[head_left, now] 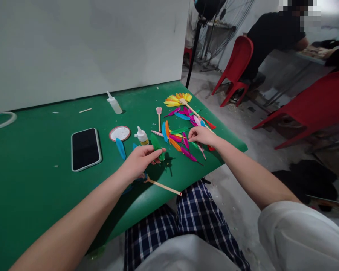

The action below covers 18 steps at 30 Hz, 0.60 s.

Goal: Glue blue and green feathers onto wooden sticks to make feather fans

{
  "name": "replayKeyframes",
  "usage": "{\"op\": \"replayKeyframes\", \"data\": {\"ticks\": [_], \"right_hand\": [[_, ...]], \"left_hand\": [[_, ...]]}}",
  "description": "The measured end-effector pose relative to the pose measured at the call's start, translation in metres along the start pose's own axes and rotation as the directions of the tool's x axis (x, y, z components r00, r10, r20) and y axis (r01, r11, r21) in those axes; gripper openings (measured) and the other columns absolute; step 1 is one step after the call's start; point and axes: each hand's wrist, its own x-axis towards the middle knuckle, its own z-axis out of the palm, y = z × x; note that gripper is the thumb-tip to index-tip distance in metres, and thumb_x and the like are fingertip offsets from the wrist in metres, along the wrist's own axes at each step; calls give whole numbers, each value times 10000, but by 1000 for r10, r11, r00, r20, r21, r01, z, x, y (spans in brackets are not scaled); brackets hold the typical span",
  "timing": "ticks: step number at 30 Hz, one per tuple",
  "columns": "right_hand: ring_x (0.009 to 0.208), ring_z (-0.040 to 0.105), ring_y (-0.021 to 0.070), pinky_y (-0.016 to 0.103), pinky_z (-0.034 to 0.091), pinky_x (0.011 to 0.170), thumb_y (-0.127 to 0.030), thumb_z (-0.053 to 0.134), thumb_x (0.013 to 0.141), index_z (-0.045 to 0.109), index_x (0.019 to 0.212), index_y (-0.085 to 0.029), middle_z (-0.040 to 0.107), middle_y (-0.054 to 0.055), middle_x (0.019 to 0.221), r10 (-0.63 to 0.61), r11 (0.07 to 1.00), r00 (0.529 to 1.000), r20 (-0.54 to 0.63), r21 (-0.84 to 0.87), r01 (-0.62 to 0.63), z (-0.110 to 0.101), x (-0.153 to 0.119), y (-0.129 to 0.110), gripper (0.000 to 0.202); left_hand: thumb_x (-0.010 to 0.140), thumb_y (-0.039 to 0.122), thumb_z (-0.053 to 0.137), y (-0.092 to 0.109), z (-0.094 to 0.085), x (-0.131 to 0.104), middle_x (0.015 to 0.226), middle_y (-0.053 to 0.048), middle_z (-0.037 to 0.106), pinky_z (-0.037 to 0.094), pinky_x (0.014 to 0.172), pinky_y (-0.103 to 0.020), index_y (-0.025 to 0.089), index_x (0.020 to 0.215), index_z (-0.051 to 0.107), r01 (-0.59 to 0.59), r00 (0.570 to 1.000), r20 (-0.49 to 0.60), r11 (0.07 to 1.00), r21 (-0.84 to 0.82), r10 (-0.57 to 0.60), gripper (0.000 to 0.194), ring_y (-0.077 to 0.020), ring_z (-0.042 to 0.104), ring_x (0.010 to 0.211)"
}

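Note:
My left hand (141, 160) pinches a green feather (156, 143) between thumb and fingers, above the table. Below it lies a wooden stick (166, 187); its far end, with blue feathers around it, is mostly hidden by my hand and forearm. My right hand (201, 134) is closed at the right of a loose pile of colourful feathers (175, 144); whatever its fingertips grip, I cannot make out. Behind the pile rests a fan of yellow feathers (176, 100) on a stick. A short stick with a pink heart-shaped end (159, 117) lies left of the fan.
On the green table (45, 203) are a phone (86, 149), a round white lid (119, 133), a blue feather (120, 148) and two squeeze bottles, one near (142, 136), one farther (115, 105). A white panel (84, 45) backs the table. A person (271, 37) sits on a red chair (238, 60).

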Motion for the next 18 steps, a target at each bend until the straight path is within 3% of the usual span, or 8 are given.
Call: {"op": "replayKeyframes", "data": {"ticks": [6,9,12,15,18], "right_hand": [[530,523,87,207,398,499,-317,626,707,594,869,-149,598,-11,631,-46,998,995,-88,33,49,-1,13,-5,236],[700,576,121,244,439,648,-282,608,727,621,870,-158,649,30,787,-113,994,985,-130,-27,110,-3,21,-5,190],[895,551,168,298,401,806,-224,622,709,651,824,-179,644,48,922,-169,982,969,-179,-118,150,-3,31,-3,127],[902,538,191,310,393,793,-192,660,656,653,700,-186,639,42,885,-190,972,964,-185,-172,158,-4,39,-2,44],[780,549,166,286,408,719,-190,670,633,610,612,-170,623,25,738,-181,976,960,-213,-162,148,-6,39,-8,67]], "left_hand": [[705,437,593,2,-2,0,659,-20,615,425,561,-240,133,744,626,0,1000,-20,1000,-19,0,309,-117,529,583],[702,438,594,3,-3,-1,702,-32,630,422,559,-244,128,762,633,-8,999,-39,999,-34,7,318,-112,521,573],[712,448,578,2,-3,-1,615,-21,601,420,565,-247,126,729,628,-3,999,-50,999,-42,1,326,-117,520,569],[721,451,562,2,-4,0,557,-8,572,415,568,-242,126,769,632,3,1000,-28,998,-63,-5,336,-114,517,560],[715,450,568,1,-6,1,550,3,554,411,567,-236,129,783,631,-1,1000,-21,996,-92,-1,334,-115,529,572]]}}
